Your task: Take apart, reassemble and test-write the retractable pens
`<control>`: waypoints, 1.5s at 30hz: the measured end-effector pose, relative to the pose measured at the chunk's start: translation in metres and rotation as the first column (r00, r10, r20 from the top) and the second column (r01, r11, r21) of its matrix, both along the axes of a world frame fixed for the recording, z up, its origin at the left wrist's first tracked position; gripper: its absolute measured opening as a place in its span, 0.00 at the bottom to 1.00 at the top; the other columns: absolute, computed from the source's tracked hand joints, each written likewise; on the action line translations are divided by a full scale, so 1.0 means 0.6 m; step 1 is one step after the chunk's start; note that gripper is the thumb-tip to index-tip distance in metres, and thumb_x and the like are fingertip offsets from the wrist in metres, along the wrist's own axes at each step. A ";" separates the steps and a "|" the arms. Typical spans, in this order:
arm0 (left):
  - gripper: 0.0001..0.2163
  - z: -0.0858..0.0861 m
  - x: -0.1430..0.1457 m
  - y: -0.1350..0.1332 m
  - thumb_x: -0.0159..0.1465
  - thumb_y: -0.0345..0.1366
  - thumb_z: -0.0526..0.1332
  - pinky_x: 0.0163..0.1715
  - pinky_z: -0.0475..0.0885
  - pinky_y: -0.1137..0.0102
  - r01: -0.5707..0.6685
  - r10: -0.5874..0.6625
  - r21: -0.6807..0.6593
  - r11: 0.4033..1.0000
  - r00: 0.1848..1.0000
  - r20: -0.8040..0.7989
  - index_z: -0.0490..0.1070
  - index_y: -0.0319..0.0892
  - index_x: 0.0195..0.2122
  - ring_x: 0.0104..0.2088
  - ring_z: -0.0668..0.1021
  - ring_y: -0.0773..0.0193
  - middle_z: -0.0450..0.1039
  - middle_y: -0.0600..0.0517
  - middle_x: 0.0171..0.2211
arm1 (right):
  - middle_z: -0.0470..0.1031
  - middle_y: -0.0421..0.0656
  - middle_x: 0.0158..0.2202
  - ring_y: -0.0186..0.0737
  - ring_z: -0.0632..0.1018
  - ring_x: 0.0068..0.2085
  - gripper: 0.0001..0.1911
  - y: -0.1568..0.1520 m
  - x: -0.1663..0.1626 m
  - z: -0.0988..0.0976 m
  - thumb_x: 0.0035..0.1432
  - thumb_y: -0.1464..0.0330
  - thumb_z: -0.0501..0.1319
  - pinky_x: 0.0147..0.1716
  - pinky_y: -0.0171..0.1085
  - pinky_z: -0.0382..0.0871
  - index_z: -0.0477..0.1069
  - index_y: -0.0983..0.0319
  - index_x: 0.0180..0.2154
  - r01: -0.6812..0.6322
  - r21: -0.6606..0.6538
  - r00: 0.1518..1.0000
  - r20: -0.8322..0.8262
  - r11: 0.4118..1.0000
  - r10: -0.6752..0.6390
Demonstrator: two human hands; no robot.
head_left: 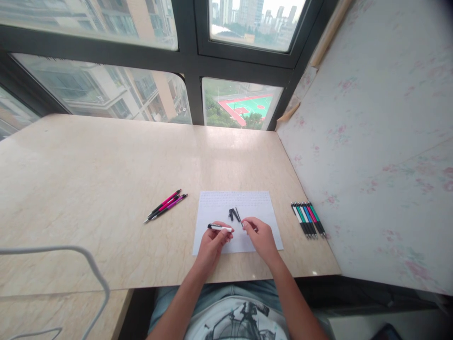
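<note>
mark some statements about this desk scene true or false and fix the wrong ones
1. The left grip holds a white pen barrel. True.
2. The right grip is empty. False: it pinches a thin dark rod.
3. Small black parts lie on the paper. True.
4. The row of pens near the wall lies on the paper. False: it lies on the tabletop, to the paper's right.
5. A loose cluster of pens lies left of the paper. True.
</note>
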State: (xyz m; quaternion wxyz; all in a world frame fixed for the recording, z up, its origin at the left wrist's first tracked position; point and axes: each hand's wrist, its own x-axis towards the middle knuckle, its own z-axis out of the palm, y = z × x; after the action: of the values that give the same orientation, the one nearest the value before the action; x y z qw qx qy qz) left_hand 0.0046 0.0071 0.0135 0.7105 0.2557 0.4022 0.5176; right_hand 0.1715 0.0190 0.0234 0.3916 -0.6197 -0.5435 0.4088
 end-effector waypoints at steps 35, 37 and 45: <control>0.10 0.003 -0.007 0.002 0.55 0.39 0.69 0.26 0.61 0.75 -0.043 0.045 0.025 0.999 0.996 -0.080 0.73 0.39 0.34 0.26 0.68 0.70 0.68 0.54 0.25 | 0.78 0.45 0.35 0.39 0.75 0.30 0.10 0.030 0.010 -0.025 0.55 0.68 0.57 0.36 0.39 0.69 0.77 0.61 0.35 0.067 0.155 0.973 0.210 0.986 -0.099; 0.10 0.003 -0.006 0.001 0.55 0.39 0.68 0.26 0.61 0.75 -0.037 0.040 0.040 0.999 0.996 -0.078 0.73 0.39 0.34 0.26 0.68 0.70 0.68 0.54 0.25 | 0.78 0.45 0.35 0.38 0.75 0.30 0.10 0.040 0.003 -0.029 0.56 0.69 0.57 0.37 0.39 0.70 0.77 0.62 0.36 0.032 0.177 0.957 0.277 0.984 -0.081; 0.11 0.004 -0.006 0.000 0.56 0.40 0.68 0.27 0.61 0.74 0.002 0.001 0.036 0.999 0.995 -0.101 0.71 0.39 0.35 0.26 0.67 0.69 0.67 0.56 0.24 | 0.78 0.46 0.37 0.40 0.75 0.31 0.11 0.017 0.009 -0.029 0.58 0.68 0.56 0.36 0.40 0.69 0.77 0.63 0.37 0.058 0.158 0.969 0.229 0.986 -0.094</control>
State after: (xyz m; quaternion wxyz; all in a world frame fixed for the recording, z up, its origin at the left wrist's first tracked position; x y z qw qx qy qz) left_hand 0.0011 0.0071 0.0158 0.6847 0.2944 0.4282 0.5110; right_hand 0.1771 0.0292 0.0059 0.3854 -0.6530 -0.5911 0.2751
